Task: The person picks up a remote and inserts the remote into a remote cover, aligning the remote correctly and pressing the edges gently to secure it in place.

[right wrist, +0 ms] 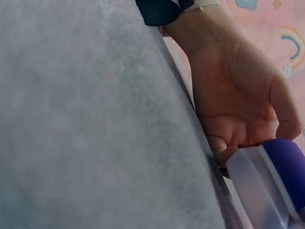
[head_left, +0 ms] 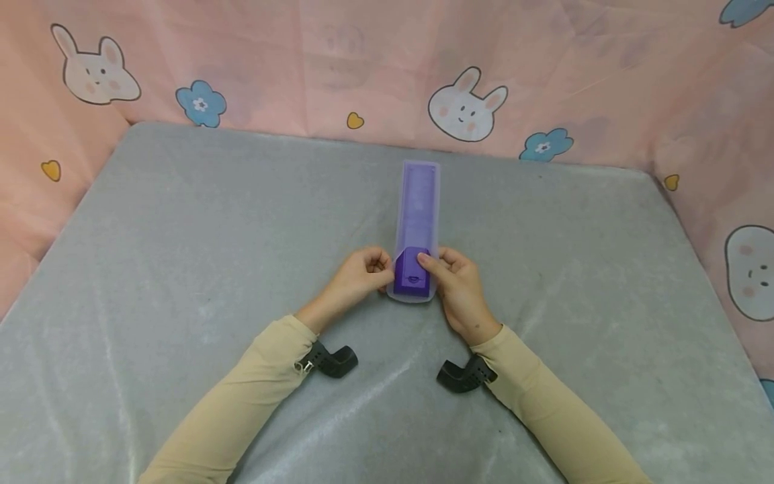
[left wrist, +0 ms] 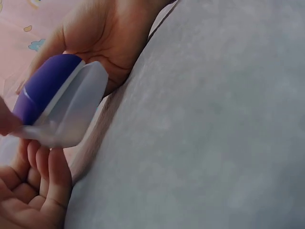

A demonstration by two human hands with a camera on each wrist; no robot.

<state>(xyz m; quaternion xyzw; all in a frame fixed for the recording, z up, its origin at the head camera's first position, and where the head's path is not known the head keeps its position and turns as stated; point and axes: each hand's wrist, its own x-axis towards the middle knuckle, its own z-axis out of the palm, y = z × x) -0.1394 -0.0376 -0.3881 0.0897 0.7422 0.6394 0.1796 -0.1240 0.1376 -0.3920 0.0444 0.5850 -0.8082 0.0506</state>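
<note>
A long, narrow case [head_left: 418, 208] of translucent purple plastic points away from me, with a dark purple part [head_left: 414, 282] at its near end. My left hand [head_left: 357, 275] pinches its left edge near that end, thumb and bent fingers together. On the other side, my right hand [head_left: 462, 286] grips the case with its thumb over the dark purple part and its fingers at the right edge, partly hidden. In the left wrist view the near end shows a clear, pale rim [left wrist: 76, 114] beside the dark purple part.
A grey cloth covers the table [head_left: 211, 202] under both hands. Behind it and at both sides hangs a pink curtain [head_left: 272, 67] printed with rabbits, flowers and hearts. Each wrist wears a black mount [head_left: 335, 361], just below the beige sleeves [head_left: 242, 396].
</note>
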